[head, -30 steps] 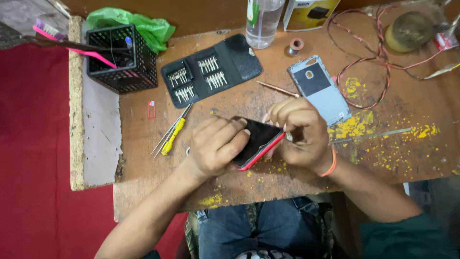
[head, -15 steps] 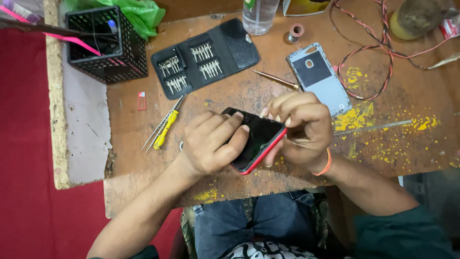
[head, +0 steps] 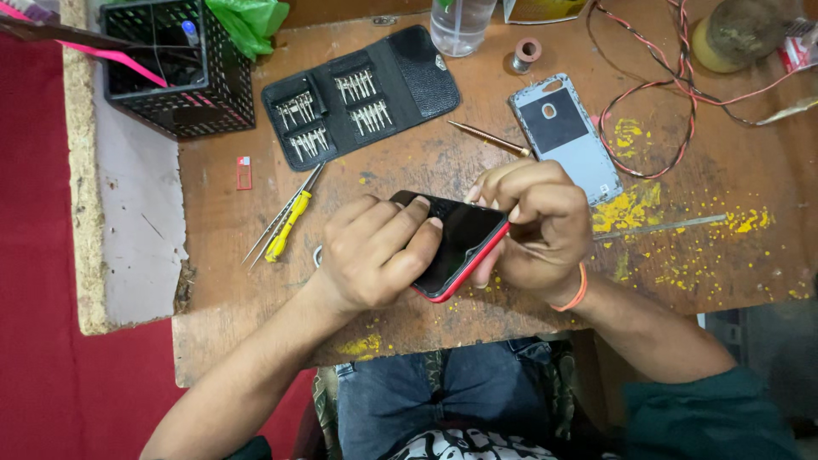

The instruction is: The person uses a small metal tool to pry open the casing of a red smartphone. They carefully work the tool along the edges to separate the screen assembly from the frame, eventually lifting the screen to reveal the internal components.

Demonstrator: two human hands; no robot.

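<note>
Red-edged phone [head: 456, 243] with a dark glass face sits clamped between both hands, just above the near edge of the wooden table [head: 477, 162]. Left hand [head: 375, 251]: fingers [head: 409, 223] close together, laid flat across the left part of the screen, tips pressing on the glass. Right hand [head: 537, 217]: fingers curled tight around the phone's right edge, thumb tucked under; can't tell whether it pinches a tool there. Orange band [head: 575, 294] on the right wrist.

Outward from there:
- Grey phone back cover [head: 567, 136] lies flat just beyond the right hand, dark panel showing inside.
- Thin brass-coloured driver [head: 490, 138] between cover and bit case, apart from both.
- Black bit case [head: 362, 94] open, rows of metal bits showing, farther back on the left.
- Yellow-handled screwdriver [head: 288, 226] and tweezers [head: 277, 217] side by side, left of the left hand.
- Small red card [head: 244, 172] near the table's left edge.
- Black mesh basket [head: 179, 64] back left, green bag [head: 251, 21] behind it.
- Red and black twisted wires [head: 673, 77] back right.
- Yellow powder stains [head: 626, 209] on the wood right of the hands.
</note>
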